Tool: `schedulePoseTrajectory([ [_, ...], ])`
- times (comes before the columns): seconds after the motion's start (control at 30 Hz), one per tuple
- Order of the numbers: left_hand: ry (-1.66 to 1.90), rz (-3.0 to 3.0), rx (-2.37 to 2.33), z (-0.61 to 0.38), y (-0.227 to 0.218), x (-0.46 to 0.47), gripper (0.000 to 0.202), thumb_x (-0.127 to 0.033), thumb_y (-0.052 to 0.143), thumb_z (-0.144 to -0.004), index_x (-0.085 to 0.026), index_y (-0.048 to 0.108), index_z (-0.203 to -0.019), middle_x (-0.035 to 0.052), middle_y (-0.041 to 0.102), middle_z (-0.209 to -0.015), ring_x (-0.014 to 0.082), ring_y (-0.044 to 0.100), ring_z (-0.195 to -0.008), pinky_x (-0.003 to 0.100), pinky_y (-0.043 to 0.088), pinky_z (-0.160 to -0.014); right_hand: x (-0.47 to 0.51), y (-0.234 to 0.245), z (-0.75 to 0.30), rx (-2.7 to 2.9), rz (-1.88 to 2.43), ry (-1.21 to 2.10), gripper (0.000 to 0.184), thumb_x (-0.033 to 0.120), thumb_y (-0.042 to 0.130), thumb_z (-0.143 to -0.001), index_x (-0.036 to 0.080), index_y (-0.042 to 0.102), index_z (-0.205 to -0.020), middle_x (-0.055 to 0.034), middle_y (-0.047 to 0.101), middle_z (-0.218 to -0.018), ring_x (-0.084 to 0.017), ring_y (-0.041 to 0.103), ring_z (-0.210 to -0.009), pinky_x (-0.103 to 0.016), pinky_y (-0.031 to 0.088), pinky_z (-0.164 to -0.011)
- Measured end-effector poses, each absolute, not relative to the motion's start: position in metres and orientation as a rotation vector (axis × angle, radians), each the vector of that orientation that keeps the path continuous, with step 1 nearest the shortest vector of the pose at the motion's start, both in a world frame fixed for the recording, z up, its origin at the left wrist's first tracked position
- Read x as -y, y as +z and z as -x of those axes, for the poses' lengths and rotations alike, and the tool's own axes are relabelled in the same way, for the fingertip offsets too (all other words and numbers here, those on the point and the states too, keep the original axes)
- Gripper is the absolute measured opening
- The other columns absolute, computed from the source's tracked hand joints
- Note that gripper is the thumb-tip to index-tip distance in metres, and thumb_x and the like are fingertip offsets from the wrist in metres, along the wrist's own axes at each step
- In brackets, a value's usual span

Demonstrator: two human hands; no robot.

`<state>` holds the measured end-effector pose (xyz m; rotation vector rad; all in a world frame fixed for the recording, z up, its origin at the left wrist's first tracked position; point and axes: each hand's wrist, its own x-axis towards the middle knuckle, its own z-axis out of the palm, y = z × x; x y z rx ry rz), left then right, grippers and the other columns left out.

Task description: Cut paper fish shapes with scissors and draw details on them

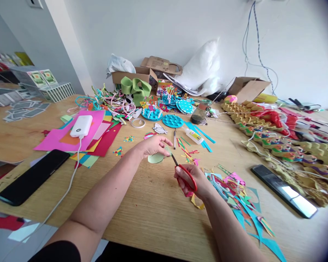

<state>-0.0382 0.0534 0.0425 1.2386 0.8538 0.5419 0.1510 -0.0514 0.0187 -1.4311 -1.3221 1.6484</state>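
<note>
My left hand (153, 145) pinches a pale green paper shape (156, 158) over the wooden table (153, 207). My right hand (190, 180) is closed round red-handled scissors (186, 173), whose blades point up and left, touching the edge of the green paper. Colourful paper scraps (235, 196) lie just right of my right hand.
A black phone (32, 176) lies at the left; a white power bank (81, 126) with cable sits on pink and red sheets (71, 140). A glue bottle (193, 135), pencil (174, 139), tape ring (138, 123), blue discs (172, 120), egg-carton crafts (284, 145), another dark phone (284, 190) and boxes (142, 76) surround the work area.
</note>
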Motion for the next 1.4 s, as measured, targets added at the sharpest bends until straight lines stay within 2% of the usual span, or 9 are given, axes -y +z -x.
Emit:
schedulePoseTrajectory([
  [0.23, 0.506, -1.295, -0.824, 0.0387, 0.0425, -0.054, 0.043, -0.008, 0.081, -0.055, -0.015, 0.067, -0.095, -0.005, 0.061, -0.057, 0.0117, 0.063, -0.053, 0.022, 0.046, -0.056, 0.0543, 0.0244, -0.1511, 1.374, 1.424, 1.684, 0.052, 0.067, 0.068, -0.071, 0.016, 0.058, -0.068, 0.0029, 0.054, -0.044, -0.009, 0.048, -0.034, -0.018, 0.034, -0.032],
  [0.77, 0.477, -1.392, -0.878, 0.0373, 0.041, -0.0535, 0.048, -0.017, 0.086, -0.05, -0.017, 0.07, -0.095, -0.0063, 0.059, -0.059, 0.0117, 0.061, -0.053, 0.022, 0.042, -0.055, 0.0541, 0.0281, -0.1475, 1.443, 1.478, 1.617, 0.052, 0.068, 0.069, -0.069, 0.016, 0.058, -0.07, 0.0017, 0.056, -0.048, -0.01, 0.052, -0.037, -0.019, 0.034, -0.033],
  [1.03, 0.483, -1.413, -0.921, 0.0351, 0.0441, -0.0493, 0.046, -0.015, 0.085, -0.053, -0.016, 0.071, -0.096, -0.0049, 0.055, -0.063, 0.0123, 0.058, -0.058, 0.025, 0.045, -0.061, 0.0538, 0.026, -0.1463, 1.435, 1.516, 1.578, 0.052, 0.067, 0.07, -0.069, 0.017, 0.058, -0.07, 0.0022, 0.056, -0.047, -0.01, 0.051, -0.036, -0.019, 0.034, -0.032],
  [1.4, 0.454, -1.356, -0.88, 0.035, 0.0453, -0.0493, 0.045, -0.012, 0.082, -0.051, -0.016, 0.068, -0.094, -0.0095, 0.049, -0.058, 0.0083, 0.053, -0.053, 0.021, 0.041, -0.057, 0.0539, 0.0249, -0.1478, 1.449, 1.489, 1.581, 0.049, 0.064, 0.069, -0.072, 0.016, 0.057, -0.071, 0.003, 0.055, -0.048, -0.01, 0.051, -0.036, -0.019, 0.035, -0.032],
])
